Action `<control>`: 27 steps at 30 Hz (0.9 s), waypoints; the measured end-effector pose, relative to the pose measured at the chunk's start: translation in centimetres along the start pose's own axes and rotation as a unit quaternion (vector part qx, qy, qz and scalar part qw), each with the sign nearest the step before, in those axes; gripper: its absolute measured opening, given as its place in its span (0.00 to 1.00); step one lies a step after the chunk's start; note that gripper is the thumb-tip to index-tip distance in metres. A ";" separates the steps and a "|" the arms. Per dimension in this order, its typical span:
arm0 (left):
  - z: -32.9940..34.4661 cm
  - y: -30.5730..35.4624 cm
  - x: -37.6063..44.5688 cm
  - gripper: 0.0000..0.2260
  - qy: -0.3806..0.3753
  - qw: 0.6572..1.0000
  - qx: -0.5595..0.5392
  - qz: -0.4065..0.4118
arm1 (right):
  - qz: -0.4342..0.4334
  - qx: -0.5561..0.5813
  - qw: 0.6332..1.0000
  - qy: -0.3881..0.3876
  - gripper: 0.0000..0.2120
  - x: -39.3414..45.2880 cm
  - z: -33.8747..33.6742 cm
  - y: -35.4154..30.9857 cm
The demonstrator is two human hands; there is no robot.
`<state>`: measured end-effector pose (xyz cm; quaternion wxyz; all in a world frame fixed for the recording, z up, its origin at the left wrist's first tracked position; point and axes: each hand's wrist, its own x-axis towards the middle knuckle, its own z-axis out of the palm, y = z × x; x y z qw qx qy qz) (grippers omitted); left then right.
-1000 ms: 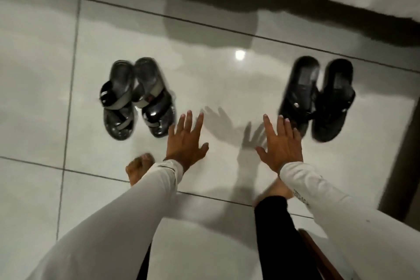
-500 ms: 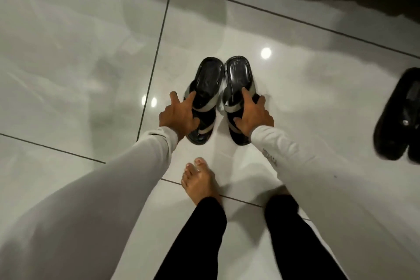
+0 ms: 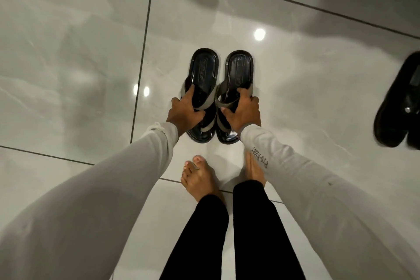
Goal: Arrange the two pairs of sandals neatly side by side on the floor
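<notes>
Black sandals with grey straps point(image 3: 218, 88) sit side by side, nearly touching, on the glossy tile floor point(image 3: 68, 63). Your left hand point(image 3: 185, 113) grips the left one's strap, your right hand point(image 3: 244, 112) the other's, fingers closed around them. Just behind the sandals are your bare feet point(image 3: 200, 179). Far to their right lies the all-black pair point(image 3: 400, 102).

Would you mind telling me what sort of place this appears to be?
Probably an indoor room in a home: glossy pale floor tiles reflecting ceiling lights, bare feet, and sandals kept on the floor.
</notes>
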<state>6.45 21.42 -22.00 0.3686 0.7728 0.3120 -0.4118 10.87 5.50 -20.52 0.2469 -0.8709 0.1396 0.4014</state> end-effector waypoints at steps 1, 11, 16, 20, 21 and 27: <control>-0.3 0.3 0.4 0.40 0.000 1.000 0.008 0.003 | -0.006 0.009 1.000 -0.001 0.31 0.2 0.1 -0.3; -5.0 5.0 4.3 0.36 0.055 0.994 0.087 0.028 | -0.029 0.053 0.998 -0.007 0.30 4.2 -2.0 -4.9; -7.5 7.4 6.6 0.31 0.077 0.991 0.109 0.033 | -0.055 0.064 0.996 0.008 0.27 7.0 -3.4 -7.2; -8.3 8.7 7.1 0.28 0.085 0.993 0.084 0.004 | -0.051 0.090 0.995 0.006 0.28 8.4 -4.3 -8.5; -8.0 8.6 7.2 0.28 0.090 0.993 0.079 0.001 | -0.060 0.078 0.995 0.006 0.29 8.8 -4.2 -8.3; -6.2 9.4 3.4 0.37 0.111 0.991 0.076 -0.007 | -0.070 0.082 0.994 0.015 0.40 6.1 -6.6 -6.5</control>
